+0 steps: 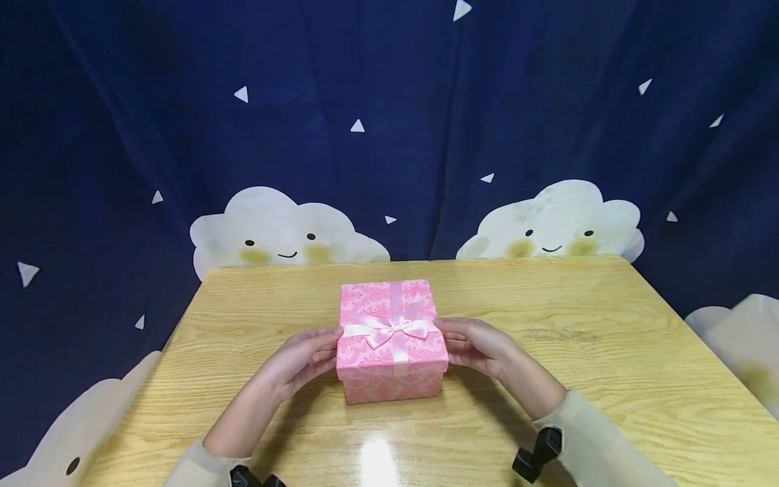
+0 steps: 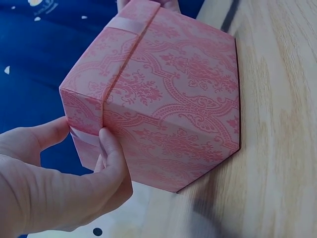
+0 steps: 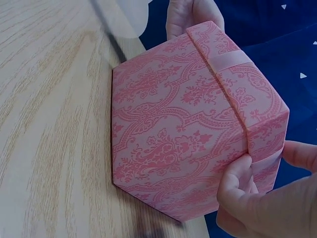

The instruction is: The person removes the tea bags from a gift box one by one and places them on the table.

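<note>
A pink patterned gift box (image 1: 393, 387) rests on the wooden table, its lid (image 1: 365, 355) on. Across the lid runs a pale pink satin ribbon tied in a bow (image 1: 397, 329). My left hand (image 1: 304, 360) holds the lid at its left side; in the left wrist view the thumb is at the lid's upper edge and a fingertip at its lower rim (image 2: 85, 106). On the opposite side, my right hand (image 1: 477, 348) grips the lid the same way, fingertips against the lower rim (image 3: 265, 130). The box's inside is hidden.
The light wooden table (image 1: 578, 338) spreads around the box on all sides. Behind it hangs a dark blue curtain (image 1: 402, 88) with white triangles and smiling clouds. A black device (image 1: 538, 453) sits at the right cuff.
</note>
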The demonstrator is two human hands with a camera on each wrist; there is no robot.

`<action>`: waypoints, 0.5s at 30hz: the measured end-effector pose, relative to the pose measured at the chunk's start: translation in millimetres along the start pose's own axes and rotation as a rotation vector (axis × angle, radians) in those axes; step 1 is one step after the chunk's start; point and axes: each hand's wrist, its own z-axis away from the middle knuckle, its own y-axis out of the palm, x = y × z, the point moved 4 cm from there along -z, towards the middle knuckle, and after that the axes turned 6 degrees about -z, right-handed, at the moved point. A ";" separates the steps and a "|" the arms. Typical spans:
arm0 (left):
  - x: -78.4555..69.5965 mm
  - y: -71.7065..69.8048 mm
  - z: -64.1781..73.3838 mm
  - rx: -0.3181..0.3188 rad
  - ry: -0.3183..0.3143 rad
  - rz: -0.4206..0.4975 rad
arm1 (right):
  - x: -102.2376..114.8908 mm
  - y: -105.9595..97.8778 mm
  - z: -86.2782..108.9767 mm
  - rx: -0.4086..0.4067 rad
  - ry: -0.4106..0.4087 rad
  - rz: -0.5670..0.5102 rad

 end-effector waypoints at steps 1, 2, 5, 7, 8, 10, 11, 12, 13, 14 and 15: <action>-0.3 0.1 0.1 -0.001 0.001 0.000 | 0.4 0.2 0.1 -0.003 -0.001 0.001; -0.7 0.1 0.4 -0.002 0.002 -0.001 | 0.7 0.4 0.2 -0.007 -0.001 0.001; -2.4 0.1 1.2 -0.004 0.009 -0.016 | 2.6 1.5 1.4 -0.002 -0.008 0.010; -3.8 0.3 2.0 -0.006 0.013 -0.029 | 3.8 2.0 2.4 -0.002 -0.014 0.013; -4.6 0.4 2.5 -0.007 0.015 -0.034 | 4.6 2.4 3.1 0.004 -0.017 0.016; -6.3 0.7 3.3 -0.012 0.017 -0.038 | 6.0 3.0 4.2 0.011 -0.021 0.020; -7.2 1.0 3.7 -0.013 0.020 -0.041 | 6.5 3.0 4.8 0.011 -0.023 0.022; -8.2 1.2 4.1 -0.016 0.024 -0.041 | 7.1 3.0 5.4 0.010 -0.024 0.026; -9.2 1.5 4.5 -0.019 0.027 -0.041 | 7.4 2.7 5.8 0.009 -0.024 0.029; -10.2 1.8 4.9 -0.022 0.030 -0.040 | 8.0 2.6 6.4 0.009 -0.026 0.033; -11.2 2.1 5.3 -0.025 0.033 -0.039 | 8.4 2.4 6.9 0.007 -0.028 0.034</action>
